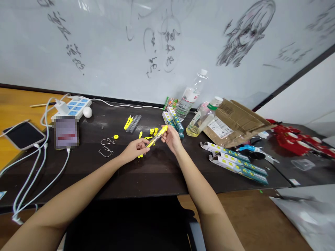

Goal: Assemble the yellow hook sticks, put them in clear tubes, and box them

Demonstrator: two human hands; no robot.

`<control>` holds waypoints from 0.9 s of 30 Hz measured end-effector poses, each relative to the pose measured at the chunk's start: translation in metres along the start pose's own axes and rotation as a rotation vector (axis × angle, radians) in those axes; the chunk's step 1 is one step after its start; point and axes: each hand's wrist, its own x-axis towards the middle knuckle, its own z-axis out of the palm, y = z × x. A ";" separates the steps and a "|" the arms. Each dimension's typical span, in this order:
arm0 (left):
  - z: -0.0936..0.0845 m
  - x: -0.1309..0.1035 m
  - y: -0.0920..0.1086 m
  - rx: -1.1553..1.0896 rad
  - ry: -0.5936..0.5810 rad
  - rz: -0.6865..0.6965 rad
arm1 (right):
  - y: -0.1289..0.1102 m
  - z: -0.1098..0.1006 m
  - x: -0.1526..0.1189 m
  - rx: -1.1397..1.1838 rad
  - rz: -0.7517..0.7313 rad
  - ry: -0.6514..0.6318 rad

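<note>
- The slim tube (pixel 158 137), at the centre of the frame, is held at a slant, its upper end towards the right.
- It will probably handle as light and fairly stiff, being thin plastic by the look of it; the smooth clear wall may slip a little and could crack if squeezed or bent hard.
- The yellow ends look the best places to take hold, with fingertips only, leaving the clear middle unpressed.
- It looks transparent along the middle, with bright yellow at both ends and some yellow showing inside; the view is small and slightly blurred, so the inner parts are hard to make out.
- The left grip (pixel 134 150) pinches its lower end; the right grip (pixel 172 139) has its fingers closed about the upper end.
- Just beside and behind it, small yellow pieces (pixel 151 131) lie on the dark surface (pixel 159 179).
- Left of these are grey tubes (pixel 135 123), yellow rods (pixel 128 122), a yellow ring (pixel 116 137) and bent wires (pixel 106 152).
- Narrow boxes (pixel 238 168) lie right of centre, below a cardboard parcel (pixel 235 116).
</note>
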 end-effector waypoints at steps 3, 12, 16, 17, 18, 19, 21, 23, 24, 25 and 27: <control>-0.001 0.000 0.003 -0.026 -0.003 -0.044 | 0.000 0.000 0.000 -0.004 0.004 -0.003; -0.002 -0.001 0.001 -0.022 -0.021 -0.077 | 0.000 0.002 -0.001 -0.015 -0.018 -0.017; 0.000 -0.003 -0.001 0.046 -0.012 -0.022 | 0.002 0.005 -0.003 -0.029 -0.034 -0.044; 0.001 -0.004 -0.001 0.083 0.009 -0.003 | 0.003 0.005 -0.003 -0.030 -0.037 -0.051; 0.002 -0.004 0.001 0.134 0.032 0.015 | 0.004 0.006 -0.003 -0.029 -0.043 -0.055; 0.003 -0.006 0.002 0.193 0.053 0.032 | 0.004 0.006 -0.003 -0.031 -0.050 -0.058; 0.004 -0.008 0.005 0.303 0.077 0.054 | 0.006 0.006 -0.003 -0.043 -0.065 -0.058; 0.006 -0.009 0.007 0.348 0.073 0.064 | 0.007 0.006 -0.002 -0.058 -0.073 -0.056; 0.007 -0.010 0.007 0.339 0.063 0.066 | 0.007 0.006 -0.002 -0.065 -0.072 -0.057; 0.008 -0.010 0.007 0.311 0.052 0.065 | 0.008 0.006 -0.003 -0.072 -0.064 -0.065; 0.010 -0.011 0.007 0.205 0.029 0.055 | 0.010 0.009 -0.005 -0.085 -0.037 -0.092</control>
